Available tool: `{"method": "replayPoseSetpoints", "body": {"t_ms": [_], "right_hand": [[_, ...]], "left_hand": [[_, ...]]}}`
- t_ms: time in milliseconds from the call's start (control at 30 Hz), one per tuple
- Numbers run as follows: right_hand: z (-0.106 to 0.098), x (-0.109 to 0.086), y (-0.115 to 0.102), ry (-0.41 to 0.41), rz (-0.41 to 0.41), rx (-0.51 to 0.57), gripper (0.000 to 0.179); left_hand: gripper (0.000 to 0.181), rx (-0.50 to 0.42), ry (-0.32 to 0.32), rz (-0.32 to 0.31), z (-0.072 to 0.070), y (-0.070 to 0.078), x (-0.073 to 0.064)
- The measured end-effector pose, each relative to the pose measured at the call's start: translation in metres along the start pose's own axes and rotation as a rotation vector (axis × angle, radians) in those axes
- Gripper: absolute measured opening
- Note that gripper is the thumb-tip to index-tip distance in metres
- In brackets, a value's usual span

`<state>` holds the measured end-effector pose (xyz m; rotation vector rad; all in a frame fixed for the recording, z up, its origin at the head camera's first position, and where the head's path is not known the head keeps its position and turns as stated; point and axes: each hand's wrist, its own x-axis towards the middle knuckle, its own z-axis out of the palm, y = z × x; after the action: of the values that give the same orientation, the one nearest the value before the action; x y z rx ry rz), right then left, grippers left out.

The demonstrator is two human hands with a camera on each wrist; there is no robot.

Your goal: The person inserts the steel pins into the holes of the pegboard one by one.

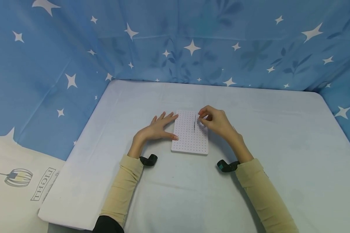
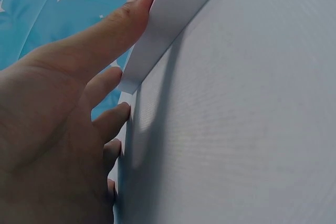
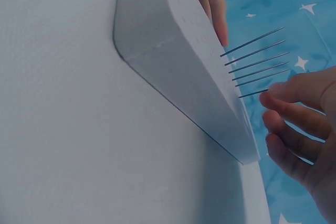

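Note:
A white board (image 1: 189, 145) dotted with rows of small holes lies flat on the table. Several thin metal needles (image 3: 255, 48) stand in a row, upright from its top face. My right hand (image 1: 217, 122) is over the board's far right part. Its thumb and index finger pinch the needle (image 3: 254, 94) at the end of the row, whose lower end meets the board. The other right fingers are loosely bent. At the board's left edge, my left hand (image 1: 156, 130) is spread, its thumb (image 2: 139, 3) and index fingertip touching the board.
The board rests on a white-covered table (image 1: 280, 155). A blue curtain with white stars (image 1: 192, 48) hangs behind the table's far edge. Cream cloth (image 1: 14, 207) lies at the left. Black wrist cameras (image 1: 148, 160) are strapped to both wrists.

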<state>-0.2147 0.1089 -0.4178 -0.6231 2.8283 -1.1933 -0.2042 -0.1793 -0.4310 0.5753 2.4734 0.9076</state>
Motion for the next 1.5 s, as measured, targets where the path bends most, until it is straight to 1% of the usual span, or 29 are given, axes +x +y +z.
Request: {"method": "replayPoseSetpoints", "body": {"t_ms": [267,567,867,1033,1267,1500], "right_hand": [[-0.009,-0.007,0.003,-0.019,0.018,-0.037,0.024],[-0.022,-0.018,0.016,-0.014,0.049,-0.068,0.021],[-0.038,-0.029,0.027,-0.056,0.077,-0.116,0.02],[-0.051,-0.035,0.032,-0.09,0.072,-0.139,0.019],[-0.076,-0.045,0.044,-0.101,0.1,-0.187,0.017],[-0.093,-0.053,0.06,-0.159,0.107,-0.226,0.02]], "left_hand": [[0.102,-0.001,0.005,0.006,0.001,-0.002,0.001],[0.102,0.004,-0.001,-0.006,0.002,0.0,-0.001],[0.103,0.024,-0.004,0.006,0.001,0.001,0.001],[0.102,0.021,-0.006,0.008,0.0,0.0,0.0],[0.101,0.022,0.0,0.011,-0.001,0.001,-0.002],[0.102,0.024,0.002,0.013,-0.002,0.001,-0.001]]}}
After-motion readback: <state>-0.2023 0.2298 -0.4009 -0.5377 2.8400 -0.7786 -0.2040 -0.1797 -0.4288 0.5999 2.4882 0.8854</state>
